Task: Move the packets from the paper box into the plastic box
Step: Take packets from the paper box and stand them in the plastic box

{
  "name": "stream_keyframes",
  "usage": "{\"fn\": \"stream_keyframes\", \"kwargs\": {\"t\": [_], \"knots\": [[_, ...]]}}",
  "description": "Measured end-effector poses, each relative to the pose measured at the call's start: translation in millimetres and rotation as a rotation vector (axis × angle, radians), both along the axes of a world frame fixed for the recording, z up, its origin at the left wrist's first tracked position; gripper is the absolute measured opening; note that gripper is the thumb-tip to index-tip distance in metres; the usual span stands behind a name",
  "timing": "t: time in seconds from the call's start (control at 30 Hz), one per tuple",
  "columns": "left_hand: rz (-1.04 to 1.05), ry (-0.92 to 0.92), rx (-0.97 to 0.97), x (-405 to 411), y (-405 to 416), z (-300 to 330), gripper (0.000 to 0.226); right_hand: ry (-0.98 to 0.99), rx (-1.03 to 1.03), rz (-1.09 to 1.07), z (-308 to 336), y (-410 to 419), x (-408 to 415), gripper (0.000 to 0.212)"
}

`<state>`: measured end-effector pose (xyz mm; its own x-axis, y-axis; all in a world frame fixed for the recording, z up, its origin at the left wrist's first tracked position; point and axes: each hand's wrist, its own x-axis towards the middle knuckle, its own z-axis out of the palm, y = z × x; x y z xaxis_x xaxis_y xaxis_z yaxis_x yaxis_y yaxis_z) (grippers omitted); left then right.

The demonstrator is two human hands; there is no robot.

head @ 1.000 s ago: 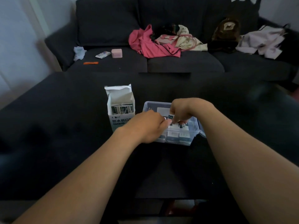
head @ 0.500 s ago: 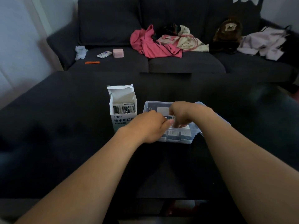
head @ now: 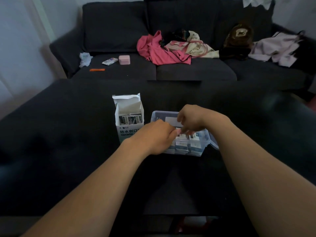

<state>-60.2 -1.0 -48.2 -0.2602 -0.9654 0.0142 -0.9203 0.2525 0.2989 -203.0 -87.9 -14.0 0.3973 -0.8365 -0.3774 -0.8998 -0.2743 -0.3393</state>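
Sofa behind, strewn with clothes. Paper box upright beside plastic box — both hands over it, left hand and right hand curled, pinching packets.

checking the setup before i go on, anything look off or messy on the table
Little stands out. The paper box stands upright with a ragged, torn-open top, packets still in it. The plastic box sits level beside it, its lid hanging open at the right. Both hands are over it. Nothing has spilled.
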Motion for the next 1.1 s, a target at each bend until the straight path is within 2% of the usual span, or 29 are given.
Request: {"fn": "stream_keyframes", "kwargs": {"t": [0.07,0.17,0.3,0.4,0.47,0.53,0.63,0.7,0.73,0.9,1.0,1.1], "knots": [[-0.004,0.027,-0.042,0.1,-1.2,0.9,0.043,-0.077,-0.055,0.023,3.1,-0.7,-3.9,0.038],[-0.005,0.143,-0.224,4.4,-3.8,5.9,0.041,-0.218,-0.219,0.018,7.5,0.3,-6.4,0.009],[0.128,0.356,-0.506,19.7,-0.6,21.1,0.024,-0.478,-0.386,-0.005,11.9,2.6,-0.4,0.013],[0.298,0.524,-0.763,40.6,8.2,34.3,0.012,-0.685,-0.329,0.043,19.8,17.1,17.8,0.006],[0.434,0.637,-0.83,58.6,14.1,39.9,0.009,-0.827,-0.157,0.074,24.4,29.7,35.8,0.008],[0.615,0.68,-0.741,77.2,16.6,40.3,0.01,-0.854,-0.114,0.145,23.2,38.1,53.9,0.016],[0.848,0.71,-0.36,100.9,12.5,31.2,0.035,-0.628,-0.329,0.275,13.4,42.4,74.1,0.028],[0.893,0.656,-0.151,107.5,11.8,25.4,0.057,-0.484,-0.409,0.301,7.5,42.4,80.8,0.03],[0.888,0.602,-0.1,108.1,11.7,23.6,0.06,-0.427,-0.427,0.297,4.6,41.2,83.2,0.031],[0.74,0.444,-0.093,104.3,11.7,22.0,0.016,-0.352,-0.467,0.266,-1.7,37.7,91.0,0.03],[0.686,0.421,-0.137,99.9,13.4,23.6,0.016,-0.311,-0.489,0.257,-6.0,37.4,93.5,0.034],[0.683,0.386,-0.161,99.0,14.1,22.8,0.018,-0.313,-0.486,0.259,-8.0,36.9,95.2,0.026]]}}
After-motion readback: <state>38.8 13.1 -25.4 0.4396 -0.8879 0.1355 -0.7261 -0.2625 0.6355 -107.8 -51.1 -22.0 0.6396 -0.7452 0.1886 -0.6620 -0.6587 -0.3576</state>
